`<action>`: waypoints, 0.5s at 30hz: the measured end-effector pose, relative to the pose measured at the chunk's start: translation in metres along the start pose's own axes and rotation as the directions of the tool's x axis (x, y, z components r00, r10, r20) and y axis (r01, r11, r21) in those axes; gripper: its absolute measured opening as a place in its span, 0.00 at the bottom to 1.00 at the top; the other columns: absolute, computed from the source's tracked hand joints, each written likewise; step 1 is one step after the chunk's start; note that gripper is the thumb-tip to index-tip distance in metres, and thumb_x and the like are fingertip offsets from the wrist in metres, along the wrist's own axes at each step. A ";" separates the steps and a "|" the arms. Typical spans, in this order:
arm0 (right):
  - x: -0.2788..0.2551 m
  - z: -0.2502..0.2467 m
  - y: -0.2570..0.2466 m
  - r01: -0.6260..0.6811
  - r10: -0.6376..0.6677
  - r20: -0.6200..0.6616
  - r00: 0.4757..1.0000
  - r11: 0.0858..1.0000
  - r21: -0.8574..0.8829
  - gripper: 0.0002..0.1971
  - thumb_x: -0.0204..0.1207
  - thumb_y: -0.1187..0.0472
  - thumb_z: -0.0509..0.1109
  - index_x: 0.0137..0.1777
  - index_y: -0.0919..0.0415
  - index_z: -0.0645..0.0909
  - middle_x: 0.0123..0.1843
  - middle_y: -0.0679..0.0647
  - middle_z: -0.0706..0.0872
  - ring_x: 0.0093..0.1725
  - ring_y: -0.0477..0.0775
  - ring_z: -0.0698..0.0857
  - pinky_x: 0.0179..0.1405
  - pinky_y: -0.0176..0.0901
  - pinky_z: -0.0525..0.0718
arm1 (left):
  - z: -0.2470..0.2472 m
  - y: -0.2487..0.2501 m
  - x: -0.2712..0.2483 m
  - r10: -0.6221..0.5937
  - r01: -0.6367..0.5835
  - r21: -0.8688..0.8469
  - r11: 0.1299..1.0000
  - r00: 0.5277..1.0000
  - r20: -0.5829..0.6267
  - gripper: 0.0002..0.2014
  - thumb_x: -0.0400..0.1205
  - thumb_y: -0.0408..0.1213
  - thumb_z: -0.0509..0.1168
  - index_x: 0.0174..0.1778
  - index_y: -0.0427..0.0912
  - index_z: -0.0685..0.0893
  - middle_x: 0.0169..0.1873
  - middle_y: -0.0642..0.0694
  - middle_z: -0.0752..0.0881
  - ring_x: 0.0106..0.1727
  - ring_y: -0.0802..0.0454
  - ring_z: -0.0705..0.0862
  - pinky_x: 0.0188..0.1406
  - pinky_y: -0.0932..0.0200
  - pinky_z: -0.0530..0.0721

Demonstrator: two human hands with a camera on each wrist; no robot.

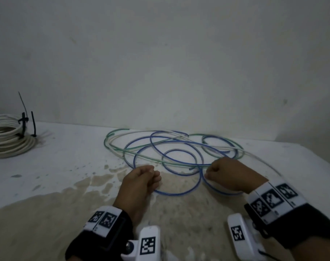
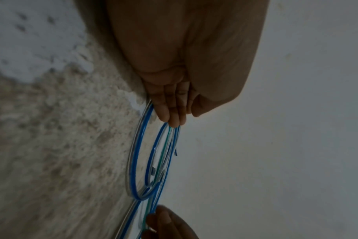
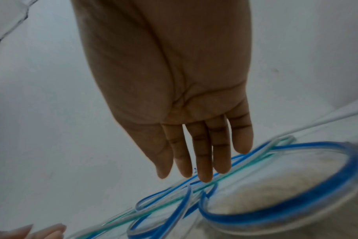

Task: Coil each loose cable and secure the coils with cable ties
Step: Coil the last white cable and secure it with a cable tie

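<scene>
No legible text, brand, number or sign appears in any view.

The only printed marks are black-and-white square code patterns, which carry no readable characters:
- Left wristband (image 1: 103,220): two square patterns on its white strip, at 7 o'clock in the head view.
- Left wrist camera housing (image 1: 148,243): one square pattern on its white face, at 6 o'clock.
- Right wristband (image 1: 273,199): three square patterns in a row, at 4 o'clock.
- Right wrist camera housing (image 1: 237,234): one square pattern, at 5 o'clock.

Small dark ticks beside the wristband patterns may be printing, but they are too blurred to read.
</scene>
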State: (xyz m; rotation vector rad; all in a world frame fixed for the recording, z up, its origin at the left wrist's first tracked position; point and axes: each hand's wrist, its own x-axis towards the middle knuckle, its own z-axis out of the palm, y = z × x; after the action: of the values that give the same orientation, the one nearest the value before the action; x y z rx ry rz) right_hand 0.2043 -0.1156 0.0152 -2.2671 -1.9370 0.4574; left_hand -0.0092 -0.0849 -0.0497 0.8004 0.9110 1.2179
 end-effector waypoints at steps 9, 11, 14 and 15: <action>0.060 -0.016 -0.032 0.056 -0.054 0.014 0.998 0.984 -0.169 0.19 0.83 0.57 0.61 0.67 0.69 0.79 0.68 0.63 0.80 0.66 0.60 0.79 0.64 0.46 0.76 | -0.003 0.001 0.007 -0.056 0.056 -0.099 0.993 0.998 0.009 0.18 0.85 0.26 0.59 0.71 0.35 0.70 0.49 0.34 0.84 0.44 0.43 0.86 0.46 0.52 0.86; 0.077 -0.019 -0.023 -0.002 0.001 -0.003 1.000 0.970 -0.242 0.19 0.84 0.57 0.59 0.69 0.67 0.76 0.71 0.62 0.78 0.68 0.60 0.77 0.64 0.44 0.75 | -0.004 0.000 0.008 -0.061 0.061 -0.128 0.990 0.998 0.010 0.22 0.85 0.26 0.59 0.75 0.36 0.66 0.50 0.33 0.84 0.44 0.42 0.86 0.47 0.51 0.86; 0.090 -0.021 -0.006 -0.118 0.118 -0.020 0.993 0.952 -0.283 0.20 0.83 0.56 0.61 0.71 0.66 0.74 0.72 0.62 0.77 0.70 0.59 0.77 0.64 0.42 0.75 | -0.004 0.000 0.008 -0.057 0.060 -0.130 0.990 0.998 0.023 0.23 0.85 0.25 0.59 0.76 0.37 0.66 0.50 0.33 0.85 0.44 0.42 0.87 0.43 0.54 0.89; 0.090 -0.021 -0.004 -0.147 0.154 0.003 0.988 0.945 -0.292 0.22 0.82 0.54 0.62 0.72 0.65 0.73 0.73 0.61 0.76 0.70 0.59 0.76 0.64 0.42 0.75 | -0.004 0.000 0.009 -0.056 0.059 -0.131 0.990 0.998 0.023 0.22 0.85 0.25 0.59 0.75 0.38 0.67 0.51 0.33 0.85 0.44 0.42 0.87 0.42 0.55 0.89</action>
State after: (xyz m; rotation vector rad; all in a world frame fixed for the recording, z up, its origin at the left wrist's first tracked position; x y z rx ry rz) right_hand 0.2194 -0.0244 0.0230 -2.6148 -1.9645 0.2282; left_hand -0.0118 -0.0761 -0.0524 0.6751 0.8237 1.2045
